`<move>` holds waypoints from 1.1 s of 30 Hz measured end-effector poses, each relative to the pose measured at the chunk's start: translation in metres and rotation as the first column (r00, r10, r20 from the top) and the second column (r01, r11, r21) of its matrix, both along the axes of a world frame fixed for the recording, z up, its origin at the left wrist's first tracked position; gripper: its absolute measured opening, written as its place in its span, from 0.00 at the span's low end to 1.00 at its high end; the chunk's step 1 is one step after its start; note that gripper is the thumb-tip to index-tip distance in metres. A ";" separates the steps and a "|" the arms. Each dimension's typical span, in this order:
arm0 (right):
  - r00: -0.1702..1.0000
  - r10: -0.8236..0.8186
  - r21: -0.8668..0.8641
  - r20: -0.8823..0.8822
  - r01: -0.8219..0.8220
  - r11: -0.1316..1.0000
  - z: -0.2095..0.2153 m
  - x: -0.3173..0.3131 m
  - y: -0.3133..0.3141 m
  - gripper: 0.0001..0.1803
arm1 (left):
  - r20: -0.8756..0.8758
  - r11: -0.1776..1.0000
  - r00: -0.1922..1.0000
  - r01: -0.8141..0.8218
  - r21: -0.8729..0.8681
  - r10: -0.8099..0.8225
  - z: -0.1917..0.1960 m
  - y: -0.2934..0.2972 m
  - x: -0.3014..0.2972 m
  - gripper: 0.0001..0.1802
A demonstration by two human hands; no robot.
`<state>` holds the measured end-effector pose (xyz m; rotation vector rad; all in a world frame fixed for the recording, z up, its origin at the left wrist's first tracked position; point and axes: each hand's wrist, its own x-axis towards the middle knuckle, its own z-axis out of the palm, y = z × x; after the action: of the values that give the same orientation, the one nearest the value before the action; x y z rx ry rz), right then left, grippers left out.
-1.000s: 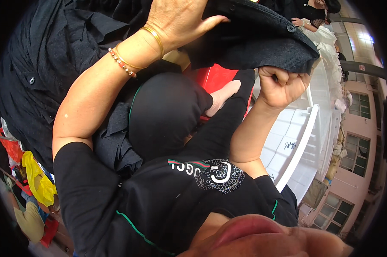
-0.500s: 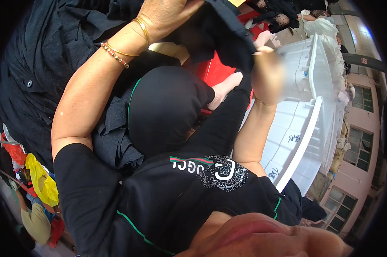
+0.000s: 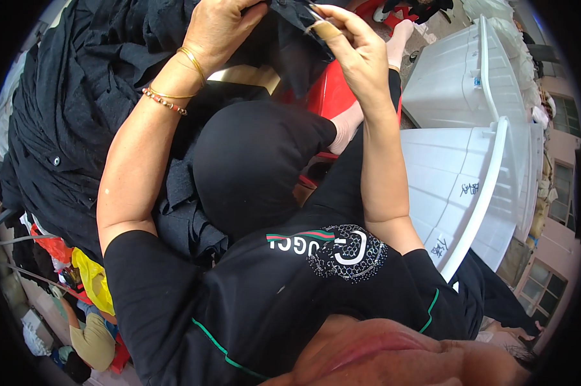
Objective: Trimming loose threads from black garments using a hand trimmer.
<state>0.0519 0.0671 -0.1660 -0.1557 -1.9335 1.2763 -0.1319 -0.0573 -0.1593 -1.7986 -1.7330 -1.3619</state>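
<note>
Up at the top edge, my left hand (image 3: 223, 32) pinches a dark garment (image 3: 289, 45) between thumb and fingers. It wears gold bangles and a beaded bracelet at the wrist. Close beside it, my right hand (image 3: 358, 48) is closed around a small pointed metal tool (image 3: 313, 11), whose kind I cannot make out. That tool's tip is against or just over the cloth. A tan wrap covers the right thumb. The garment hangs down from between the hands, and its upper part is cut off by the picture's edge.
A big heap of dark garments (image 3: 65, 122) lies on the left, against my left arm. White plastic bins (image 3: 458, 83) stand on the right. Red plastic (image 3: 329, 87) shows beyond my knee. A yellow bag (image 3: 92, 280) and another person (image 3: 92, 341) are at the lower left.
My right hand has come leftward and up, close to my left hand, and the metal tool now shows in it. The garment, stretched between both hands before, now hangs gathered. The whole view has shifted slightly.
</note>
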 end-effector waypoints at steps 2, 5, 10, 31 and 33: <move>0.999 -0.036 0.060 0.008 0.035 0.998 -0.001 -0.008 -0.002 0.14 | 0.072 0.999 0.997 -0.022 -0.044 0.026 0.007 -0.004 0.005 0.12; 0.995 -0.076 0.115 0.070 0.068 0.991 0.000 -0.013 -0.005 0.14 | 0.007 0.999 0.999 -0.046 -0.008 0.046 0.005 -0.005 0.003 0.13; 0.996 -0.072 0.155 0.051 0.064 0.986 -0.002 -0.019 -0.006 0.15 | 0.012 0.999 0.999 -0.043 -0.006 0.043 0.005 -0.004 0.003 0.13; 0.995 -0.042 0.067 0.091 0.036 0.997 -0.009 -0.021 -0.001 0.14 | 0.103 0.970 0.985 0.117 0.213 -0.141 -0.012 0.009 -0.003 0.12; 0.997 -0.029 0.013 0.075 0.028 1.000 -0.008 -0.019 0.000 0.13 | 0.143 0.856 0.921 0.269 0.442 -0.363 -0.013 0.016 -0.003 0.12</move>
<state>0.0328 0.0667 -0.1737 -0.2271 -1.9951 1.2565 -0.1346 -0.0414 -0.1718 -1.7850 -1.1320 -1.9618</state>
